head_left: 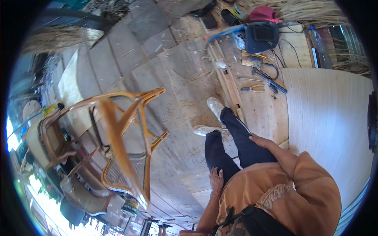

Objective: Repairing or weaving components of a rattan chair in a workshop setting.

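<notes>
My left hand (pixel 216 181) lies on my left thigh, fingers stretched out, holding nothing. On the other thigh rests my right hand (pixel 260 141), its fingers extended along the dark trousers (pixel 250 151) and partly hidden by the cloth. To my left is a bent rattan chair frame (pixel 122 128) with a woven panel (pixel 130 173); neither hand touches it. Beyond my feet to the right, pliers (pixel 254 88) lie on boards beside a screwdriver-like rod (pixel 249 79) and a tool with black handles (pixel 277 86).
More chairs (pixel 84 192) crowd the left side. A large pale curved panel (pixel 328 129) stands at my right. A dark bag-like object (pixel 262 37) and a red cap (pixel 264 14) lie at the far right, near bundles of dry strands (pixel 311 11). The wooden floor (pixel 165 78) has scraps on it.
</notes>
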The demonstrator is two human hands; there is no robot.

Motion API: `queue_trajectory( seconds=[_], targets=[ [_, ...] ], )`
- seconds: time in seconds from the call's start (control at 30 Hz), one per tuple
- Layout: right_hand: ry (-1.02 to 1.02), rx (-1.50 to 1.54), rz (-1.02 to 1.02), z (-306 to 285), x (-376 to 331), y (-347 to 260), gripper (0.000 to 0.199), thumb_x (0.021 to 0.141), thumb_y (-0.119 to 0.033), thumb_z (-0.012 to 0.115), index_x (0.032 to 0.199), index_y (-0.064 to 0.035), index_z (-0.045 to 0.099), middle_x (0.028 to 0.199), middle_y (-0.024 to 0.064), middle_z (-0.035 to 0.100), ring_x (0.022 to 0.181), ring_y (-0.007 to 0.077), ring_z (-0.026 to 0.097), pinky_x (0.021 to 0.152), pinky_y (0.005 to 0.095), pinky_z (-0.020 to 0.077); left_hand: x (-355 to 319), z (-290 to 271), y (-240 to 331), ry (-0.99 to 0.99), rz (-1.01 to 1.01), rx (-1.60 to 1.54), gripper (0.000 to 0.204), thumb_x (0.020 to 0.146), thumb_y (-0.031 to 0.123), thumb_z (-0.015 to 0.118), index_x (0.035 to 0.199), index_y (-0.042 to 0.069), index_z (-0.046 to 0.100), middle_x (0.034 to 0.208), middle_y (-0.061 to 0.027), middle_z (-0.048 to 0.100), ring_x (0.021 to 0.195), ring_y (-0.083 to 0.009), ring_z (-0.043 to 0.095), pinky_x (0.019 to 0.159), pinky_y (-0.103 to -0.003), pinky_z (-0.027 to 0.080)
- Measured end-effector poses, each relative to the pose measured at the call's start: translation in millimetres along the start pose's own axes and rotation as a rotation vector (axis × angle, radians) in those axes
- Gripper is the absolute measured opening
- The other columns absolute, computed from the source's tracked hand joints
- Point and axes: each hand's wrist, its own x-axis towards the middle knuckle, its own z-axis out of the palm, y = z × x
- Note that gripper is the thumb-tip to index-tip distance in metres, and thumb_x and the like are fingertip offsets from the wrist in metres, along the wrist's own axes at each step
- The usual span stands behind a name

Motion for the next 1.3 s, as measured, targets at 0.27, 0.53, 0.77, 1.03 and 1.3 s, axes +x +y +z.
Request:
queue_trajectory(
  seconds=[0.27,0.53,0.77,1.03,1.3],
  targets=[
    [-0.166,-0.099,0.039,-42,-8,-88,0.059,0.09,-0.047,0.041,0.118,0.0034,0.053,0.112,0.016,0.06,0.102,0.0243,0.057,0.093,0.0347,0.0399,-73,-34,0,-0.064,-0.329,-0.286,0.051,0.089,0.039,0.05,0.124,0.002,0.047,0.117,-0.021,0.053,0.111,-0.0346,0.05,0.096,-0.039,0.038],
    [-0.187,-1.247,-0.334,-45,20,-182,0.037,0.081,-0.028,0.059,0.103,0.0024,0.061,0.091,0.0116,0.065,0.082,0.0238,0.06,0.077,0.0381,0.0466,-111,51,8,0.656,0.013,-0.422,0.036,0.095,0.027,0.039,0.116,0.0,0.049,0.119,-0.0256,0.051,0.108,-0.0421,0.048,0.094,-0.042,0.039],
    [-0.505,-0.466,-0.782,197,-186,-395,0.019,0.093,-0.015,0.047,0.099,-0.0007,0.059,0.078,0.0049,0.061,0.074,0.0124,0.058,0.067,0.0259,0.047,-138,48,7,0.786,-0.446,-1.075,0.045,0.095,0.034,0.03,0.109,-0.002,0.053,0.108,-0.0302,0.054,0.104,-0.0461,0.048,0.092,-0.046,0.037],
    [0.254,-1.207,-1.495,315,-110,-437,0.027,0.094,-0.024,0.045,0.108,-0.004,0.056,0.095,0.0179,0.063,0.09,0.0345,0.06,0.075,0.0401,0.0463,-134,116,-65,0.849,-0.788,-1.392,0.061,0.093,0.045,0.024,0.096,-0.005,0.059,0.102,-0.0303,0.057,0.106,-0.0454,0.049,0.091,-0.047,0.036],
    [0.528,-1.266,-1.24,319,-81,-452,0.039,0.094,-0.038,0.04,0.108,-0.0056,0.058,0.094,0.0203,0.063,0.086,0.037,0.06,0.069,0.0442,0.0461,-154,106,-137,0.906,-0.947,-1.668,0.064,0.092,0.051,0.027,0.093,-0.003,0.062,0.095,-0.0306,0.059,0.101,-0.0388,0.056,0.087,-0.043,0.041]
  ],
)
